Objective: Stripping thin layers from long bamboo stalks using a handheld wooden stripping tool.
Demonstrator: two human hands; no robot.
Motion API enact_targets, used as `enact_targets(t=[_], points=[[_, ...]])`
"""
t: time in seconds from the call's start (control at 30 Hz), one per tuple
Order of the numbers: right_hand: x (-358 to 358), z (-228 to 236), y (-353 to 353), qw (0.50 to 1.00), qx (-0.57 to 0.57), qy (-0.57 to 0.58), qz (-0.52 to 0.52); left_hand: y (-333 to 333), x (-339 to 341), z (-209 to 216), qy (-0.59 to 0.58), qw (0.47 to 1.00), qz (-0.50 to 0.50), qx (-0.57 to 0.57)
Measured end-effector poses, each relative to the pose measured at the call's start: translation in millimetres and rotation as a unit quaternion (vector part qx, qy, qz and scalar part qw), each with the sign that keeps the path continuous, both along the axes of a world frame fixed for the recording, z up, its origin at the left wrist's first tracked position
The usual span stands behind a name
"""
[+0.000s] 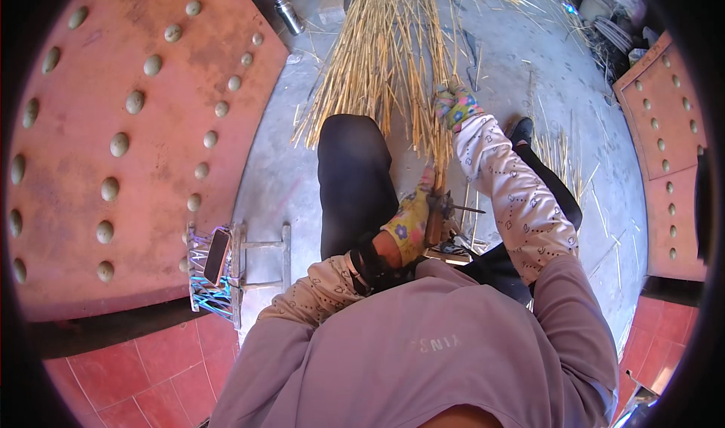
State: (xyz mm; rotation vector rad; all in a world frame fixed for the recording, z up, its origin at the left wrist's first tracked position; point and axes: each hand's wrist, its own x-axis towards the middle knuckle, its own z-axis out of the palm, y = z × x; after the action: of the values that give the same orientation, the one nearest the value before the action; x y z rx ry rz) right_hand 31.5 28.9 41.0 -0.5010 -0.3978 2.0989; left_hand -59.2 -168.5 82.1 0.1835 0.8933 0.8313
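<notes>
My right hand [457,107], in a flowered glove, is closed round a thin bunch of dry straw stalks [439,145] on the right side of a large straw pile [385,31]. Lower down, between my knees, my left hand [410,220] in a yellow flowered glove is closed beside an upright wooden piece [435,224]. A dark metal spike [464,208] sticks out to the right from that wood. The lower ends of the bunch come down to the wood and my left fingertips. What lies inside my left fingers is hidden.
A small stool with blue cord webbing [214,296] stands at my left, a phone [217,256] on it. Beyond is a metal flask [288,15]. Studded reddish door panels [177,99] flank both sides. Loose straw [559,156] lies by my right foot [521,131].
</notes>
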Motion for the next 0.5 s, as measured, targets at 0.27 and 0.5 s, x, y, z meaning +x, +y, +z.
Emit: enact_targets(t=[0.27,0.5], points=[[26.8,-45.9,4.2,0.998,-0.022,0.050,0.041,7.8,3.6,-5.6,-0.013,1.000,0.002,-0.020],[5.1,-39.7,-59.8,0.987,-0.092,-0.130,-0.029,35.8,10.3,-39.9,0.022,0.992,0.017,-0.120]])
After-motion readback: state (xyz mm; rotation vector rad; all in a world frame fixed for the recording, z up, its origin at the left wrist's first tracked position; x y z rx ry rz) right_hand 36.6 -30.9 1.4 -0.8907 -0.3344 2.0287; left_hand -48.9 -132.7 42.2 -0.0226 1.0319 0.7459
